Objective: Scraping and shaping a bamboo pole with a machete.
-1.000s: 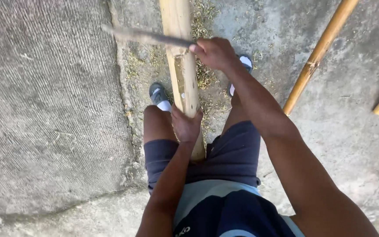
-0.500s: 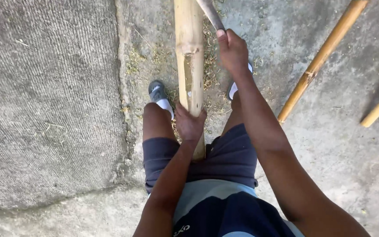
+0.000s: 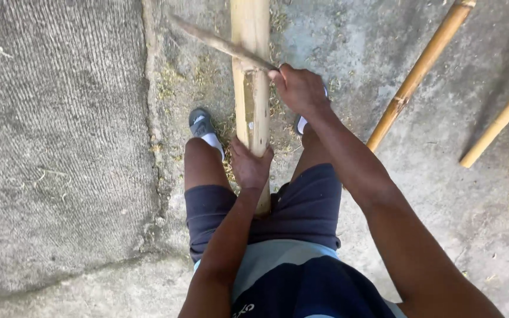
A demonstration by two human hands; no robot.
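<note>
Outdoors, rough concrete ground [image 3: 60, 147] carries two loose bamboo poles [image 3: 419, 70]. The left hand [image 3: 250, 165] wraps closed around a thick bamboo pole [image 3: 250, 35]; the right hand [image 3: 300, 89] is fisted on a long blade [image 3: 219, 42] laid across it.

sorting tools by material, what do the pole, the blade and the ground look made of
Pole: bamboo by the look, pale yellow, smooth and matt, with a node ridge and a shaved strip of raw fibre. Blade: probably metal, thin, dull grey-brown, no shine; motion blur hides detail. Ground: concrete, grey and rough, with a brushed line texture on the left slab and moss in the seams. The right hand grips the blade; the left hand steadies the pole.
</note>
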